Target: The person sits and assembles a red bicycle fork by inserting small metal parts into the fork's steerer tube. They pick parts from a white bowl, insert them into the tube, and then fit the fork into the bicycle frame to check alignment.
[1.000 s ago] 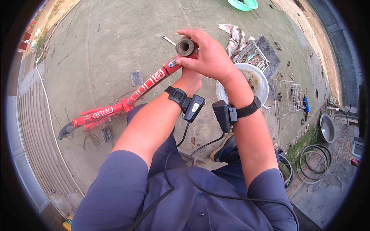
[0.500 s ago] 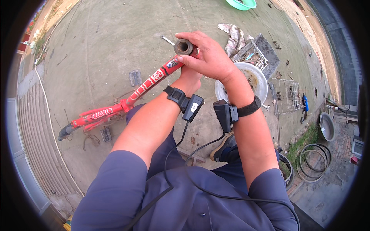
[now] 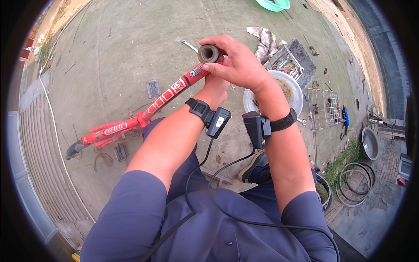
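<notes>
A red bicycle frame (image 3: 168, 94) with white and black markings slants from lower left up to its head tube (image 3: 208, 54), whose round open end faces up. My right hand (image 3: 238, 65) is closed around the head tube, thumb on the near side and fingers over the far side. Just below it, my left hand (image 3: 217, 89) appears curled around the underside of the frame; most of its fingers are hidden behind the tube and my right hand. Black devices on straps sit on both wrists, with cables running back over my shirt.
Beyond my right wrist are a whitish basin (image 3: 294, 89), a grey tray of tools (image 3: 305, 61) and a rag (image 3: 264, 41). Further right are a wire basket (image 3: 323, 109), a blue-handled tool (image 3: 345, 117), a metal bowl (image 3: 370, 144) and bicycle tyres (image 3: 345, 185). A wrench (image 3: 189, 45) lies past the head tube.
My right hand and forearm have shifted very slightly to the right. The frame and my left arm stay practically where they were.
</notes>
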A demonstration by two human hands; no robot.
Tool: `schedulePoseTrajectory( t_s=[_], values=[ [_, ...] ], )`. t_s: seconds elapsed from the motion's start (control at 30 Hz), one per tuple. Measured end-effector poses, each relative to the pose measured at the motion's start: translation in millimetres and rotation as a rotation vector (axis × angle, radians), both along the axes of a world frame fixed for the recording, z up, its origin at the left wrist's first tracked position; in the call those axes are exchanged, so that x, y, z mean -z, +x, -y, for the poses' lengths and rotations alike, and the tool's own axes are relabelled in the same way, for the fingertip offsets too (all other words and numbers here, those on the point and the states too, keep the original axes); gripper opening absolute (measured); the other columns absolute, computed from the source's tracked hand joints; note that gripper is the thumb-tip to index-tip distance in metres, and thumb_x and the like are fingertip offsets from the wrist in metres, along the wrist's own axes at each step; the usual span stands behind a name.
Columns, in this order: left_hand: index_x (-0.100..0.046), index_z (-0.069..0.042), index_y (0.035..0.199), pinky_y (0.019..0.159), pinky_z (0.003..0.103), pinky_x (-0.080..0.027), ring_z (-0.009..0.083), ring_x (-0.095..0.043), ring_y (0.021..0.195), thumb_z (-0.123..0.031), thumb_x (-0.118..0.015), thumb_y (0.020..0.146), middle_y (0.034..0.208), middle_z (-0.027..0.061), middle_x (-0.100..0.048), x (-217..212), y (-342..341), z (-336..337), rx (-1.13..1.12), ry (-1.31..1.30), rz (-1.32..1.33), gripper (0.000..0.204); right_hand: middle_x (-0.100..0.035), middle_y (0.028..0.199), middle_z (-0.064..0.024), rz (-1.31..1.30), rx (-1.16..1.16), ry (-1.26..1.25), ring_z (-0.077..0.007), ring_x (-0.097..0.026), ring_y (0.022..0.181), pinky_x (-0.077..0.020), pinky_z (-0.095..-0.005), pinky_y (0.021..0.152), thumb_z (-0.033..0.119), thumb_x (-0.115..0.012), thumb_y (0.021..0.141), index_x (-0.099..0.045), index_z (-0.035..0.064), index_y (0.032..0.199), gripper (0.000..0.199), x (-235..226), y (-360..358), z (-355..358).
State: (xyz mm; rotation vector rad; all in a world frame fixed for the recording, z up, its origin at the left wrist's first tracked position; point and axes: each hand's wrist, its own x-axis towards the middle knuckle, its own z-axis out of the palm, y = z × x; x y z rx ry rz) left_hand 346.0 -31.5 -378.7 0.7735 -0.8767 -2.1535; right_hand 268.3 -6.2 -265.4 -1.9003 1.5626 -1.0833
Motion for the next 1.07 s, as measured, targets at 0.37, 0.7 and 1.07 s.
schedulePoseTrajectory(
  t_s=[0.37, 0.7, 1.07],
  values=[
    [-0.048, -0.017, 0.128, 0.104, 0.063, -0.048, 0.0211, -0.057, 0.115, -0.029, -0.069, 0.1, 0.123, 0.0033, -0.054, 0, 2, 0, -0.01, -0.008, 0.015, 0.037, -0.067, 0.11, -0.0134, -0.026, 0.0, -0.02, -0.0314, -0.067, 0.099, -0.056, -0.0397, 0.089, 0.031, -0.09, 0.069, -0.061, 0.0071, 0.127, 0.07, 1, 1, 1],
    [-0.047, -0.017, 0.128, 0.104, 0.065, -0.048, 0.0218, -0.057, 0.115, -0.03, -0.07, 0.1, 0.123, 0.0037, -0.054, 0, 3, -2, -0.018, -0.024, 0.035, 0.038, -0.068, 0.111, -0.0141, -0.076, -0.047, -0.08, -0.0305, -0.068, 0.098, -0.0559, -0.0387, 0.088, 0.025, -0.088, 0.07, -0.064, 0.0052, 0.125, 0.063, 3, -1, 1],
    [-0.047, -0.017, 0.128, 0.105, 0.066, -0.048, 0.0225, -0.058, 0.116, -0.03, -0.07, 0.1, 0.123, 0.0041, -0.054, 0, 3, -3, -0.025, -0.04, 0.07, 0.039, -0.068, 0.114, -0.014, 0.004, 0.008, 0.007, -0.0289, -0.068, 0.102, -0.056, -0.0379, 0.09, 0.025, -0.087, 0.073, -0.065, 0.0067, 0.125, 0.06, 5, -2, 0]
  ],
)
